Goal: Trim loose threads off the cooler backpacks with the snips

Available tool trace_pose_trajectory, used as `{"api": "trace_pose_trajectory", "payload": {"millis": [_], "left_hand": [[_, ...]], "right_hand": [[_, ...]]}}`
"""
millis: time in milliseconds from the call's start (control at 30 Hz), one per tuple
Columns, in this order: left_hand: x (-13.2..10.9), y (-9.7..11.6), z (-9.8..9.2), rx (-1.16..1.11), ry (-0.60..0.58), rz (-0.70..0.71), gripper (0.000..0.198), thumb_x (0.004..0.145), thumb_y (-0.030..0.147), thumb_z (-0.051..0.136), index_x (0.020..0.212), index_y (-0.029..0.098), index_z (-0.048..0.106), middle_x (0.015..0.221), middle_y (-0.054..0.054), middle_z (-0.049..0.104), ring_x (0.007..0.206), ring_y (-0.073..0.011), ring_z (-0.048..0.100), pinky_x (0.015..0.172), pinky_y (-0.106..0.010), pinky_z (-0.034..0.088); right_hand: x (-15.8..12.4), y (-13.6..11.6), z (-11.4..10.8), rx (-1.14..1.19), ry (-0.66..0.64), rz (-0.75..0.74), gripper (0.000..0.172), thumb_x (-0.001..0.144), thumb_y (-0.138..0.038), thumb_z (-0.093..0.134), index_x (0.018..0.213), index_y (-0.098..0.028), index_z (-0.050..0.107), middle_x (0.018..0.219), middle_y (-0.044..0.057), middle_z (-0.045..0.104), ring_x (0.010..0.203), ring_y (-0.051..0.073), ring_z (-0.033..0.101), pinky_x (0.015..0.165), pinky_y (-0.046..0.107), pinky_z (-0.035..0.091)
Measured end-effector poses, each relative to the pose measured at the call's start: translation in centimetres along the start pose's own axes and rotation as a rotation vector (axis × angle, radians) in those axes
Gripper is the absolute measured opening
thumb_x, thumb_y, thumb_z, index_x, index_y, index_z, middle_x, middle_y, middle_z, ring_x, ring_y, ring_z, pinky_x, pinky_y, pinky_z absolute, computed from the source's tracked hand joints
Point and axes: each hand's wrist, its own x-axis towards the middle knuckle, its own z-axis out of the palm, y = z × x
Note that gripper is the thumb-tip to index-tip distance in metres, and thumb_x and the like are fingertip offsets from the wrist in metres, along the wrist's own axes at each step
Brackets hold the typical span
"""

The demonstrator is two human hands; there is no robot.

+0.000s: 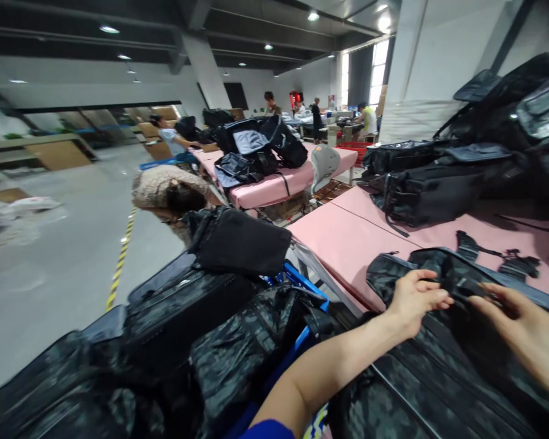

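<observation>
A dark camouflage bag (421, 390) lies in front of me on the right, its upper part open and showing a grey edge. Above it, my left hand (414, 302) is closed, with thumb and fingers pinching one end of a short black strap (466, 288). My right hand (526, 332) pinches the other end from the right, thumb and forefinger together. Fine detail of the strap is blurred and partly hidden by the fingers. Just beyond the hands, loose black straps with buckles (516, 263) rest on the pink table (343, 235).
Camouflage and black bags (238, 241) are heaped at my left over a blue frame (307, 283). More black bags (432, 192) pile up at the right rear. A person (174, 189) bends over behind the left heap. A grey chair back (324, 164) stands between the tables.
</observation>
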Motion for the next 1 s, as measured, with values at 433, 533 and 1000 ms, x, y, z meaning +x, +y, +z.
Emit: {"api": "trace_pose_trajectory", "payload": {"millis": [433,533,1000], "left_hand": [[-0.6,-0.2,0.0,0.247,0.0,0.061,0.038,0.06,0.015,0.069,0.088,0.016,0.044,0.069,0.003,0.059,0.062,-0.0086,0.059,0.058,-0.018,0.039],[-0.7,-0.4,0.0,0.322,0.006,0.121,0.035,0.062,0.015,0.068,0.087,0.016,0.043,0.071,0.002,0.06,0.063,-0.0096,0.06,0.058,-0.019,0.04],[-1.6,0.1,0.3,0.468,0.104,0.161,0.034,0.059,0.017,0.07,0.085,0.015,0.047,0.067,0.002,0.063,0.061,-0.0107,0.062,0.057,-0.018,0.045]], "right_hand": [[-1.7,-2.1,-1.7,0.147,-0.091,0.033,0.022,0.078,-0.042,0.051,0.085,-0.022,0.06,0.08,0.0,0.065,0.071,0.017,0.057,0.067,0.028,0.039],[-2.0,-2.5,-1.8,0.053,-0.119,-0.045,0.022,0.079,-0.04,0.05,0.089,-0.023,0.061,0.083,0.001,0.065,0.076,0.018,0.058,0.069,0.029,0.039],[-2.6,-2.3,-3.1,0.297,-0.134,-0.021,0.015,0.078,-0.034,0.053,0.076,-0.022,0.062,0.071,-0.002,0.063,0.066,0.014,0.056,0.064,0.025,0.039]]}}
